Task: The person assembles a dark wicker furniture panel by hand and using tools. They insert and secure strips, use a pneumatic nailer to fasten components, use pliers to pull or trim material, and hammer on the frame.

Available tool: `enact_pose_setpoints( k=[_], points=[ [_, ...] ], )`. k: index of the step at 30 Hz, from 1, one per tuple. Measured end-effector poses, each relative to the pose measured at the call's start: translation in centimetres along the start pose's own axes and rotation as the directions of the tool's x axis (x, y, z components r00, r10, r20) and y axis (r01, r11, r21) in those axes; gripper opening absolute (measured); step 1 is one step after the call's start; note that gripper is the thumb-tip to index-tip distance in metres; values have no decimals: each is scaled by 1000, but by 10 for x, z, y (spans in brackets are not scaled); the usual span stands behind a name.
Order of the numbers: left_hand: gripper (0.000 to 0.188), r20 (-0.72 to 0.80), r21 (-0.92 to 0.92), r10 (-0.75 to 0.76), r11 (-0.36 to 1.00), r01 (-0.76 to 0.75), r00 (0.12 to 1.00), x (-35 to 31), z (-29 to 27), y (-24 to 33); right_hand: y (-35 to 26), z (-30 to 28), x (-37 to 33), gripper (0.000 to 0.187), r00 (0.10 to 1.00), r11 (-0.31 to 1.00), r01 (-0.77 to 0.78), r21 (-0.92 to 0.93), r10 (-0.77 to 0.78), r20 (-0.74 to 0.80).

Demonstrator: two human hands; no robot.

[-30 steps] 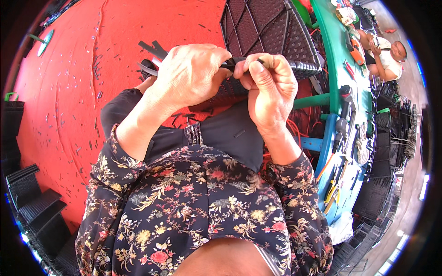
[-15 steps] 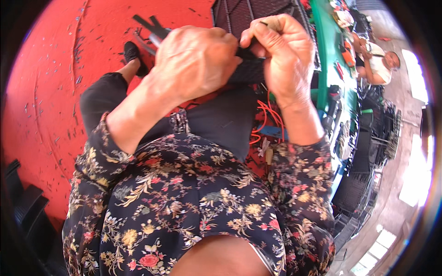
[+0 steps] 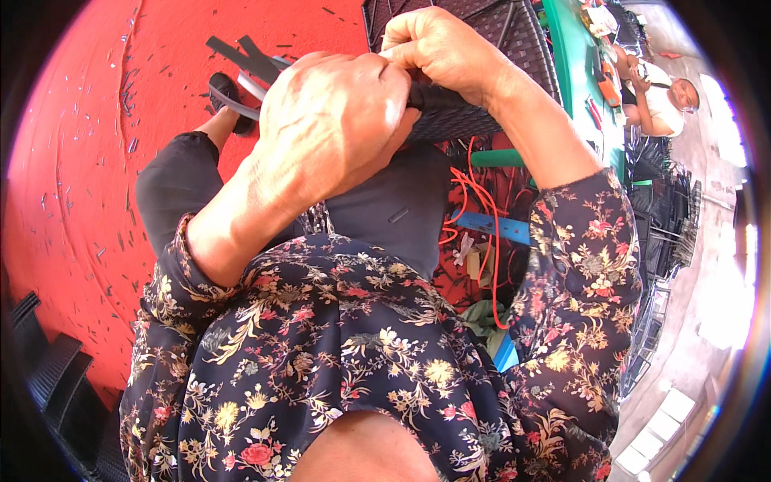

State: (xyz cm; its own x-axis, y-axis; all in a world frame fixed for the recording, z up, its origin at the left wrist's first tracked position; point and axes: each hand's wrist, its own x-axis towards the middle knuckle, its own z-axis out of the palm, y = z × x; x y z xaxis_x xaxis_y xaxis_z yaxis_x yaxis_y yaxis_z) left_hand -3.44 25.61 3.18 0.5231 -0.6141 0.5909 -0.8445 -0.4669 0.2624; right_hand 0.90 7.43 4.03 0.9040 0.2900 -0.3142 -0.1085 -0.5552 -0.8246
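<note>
My left hand (image 3: 329, 116) is closed around a small bunch of dark flat strips (image 3: 241, 58), whose ends stick out past the knuckles. Beside those ends shows a curved grey piece (image 3: 231, 100), too partly seen to name. My right hand (image 3: 446, 52) pinches with thumb and forefinger right against the left knuckles; what lies in the pinch is hidden. Both hands are at the near edge of a dark brown woven wicker piece (image 3: 526, 60), which rests beyond my lap.
The red floor covering (image 3: 72, 161) is strewn with dark scraps. At right stand a green-edged table (image 3: 566, 56) with tools on it and a seated person (image 3: 662, 96). An orange cord (image 3: 482, 209) and a blue bar (image 3: 494, 227) lie below my right arm. Dark wicker pieces (image 3: 56, 369) stand at lower left.
My right hand has moved left and up, over to my left hand, and its forearm now slants out to the right. The left hand has barely shifted and keeps the strips.
</note>
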Motion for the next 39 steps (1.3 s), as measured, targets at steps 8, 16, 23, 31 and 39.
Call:
enact_pose_setpoints(
  k=[8, 16, 23, 31, 39],
  points=[
    [25, -21, -57, 38, 998, -39, 999, -1, 2, -2, -14, 0, -14, 16, 998, 999, -53, 9, 53, -32],
    [21, 60, -120, -5, 993, 13, 998, 8, 10, -13, -8, -3, -11, 15, 964, 882, 72, -467, -182, -195],
    [16, 50, -110, -4, 994, 9, 999, 13, 10, -14, 8, -5, -6, 20, 885, 697, 190, -692, -427, -187],
    [15, 114, -87, -35, 995, 45, 993, 18, 6, -14, 27, 2, -81, 13, 459, 832, 326, -449, -555, -694],
    [18, 153, -222, -84, 968, 117, 985, 4, -7, -33, 130, 4, -206, 21, 278, 875, -210, -436, -374, -885]
  ],
)
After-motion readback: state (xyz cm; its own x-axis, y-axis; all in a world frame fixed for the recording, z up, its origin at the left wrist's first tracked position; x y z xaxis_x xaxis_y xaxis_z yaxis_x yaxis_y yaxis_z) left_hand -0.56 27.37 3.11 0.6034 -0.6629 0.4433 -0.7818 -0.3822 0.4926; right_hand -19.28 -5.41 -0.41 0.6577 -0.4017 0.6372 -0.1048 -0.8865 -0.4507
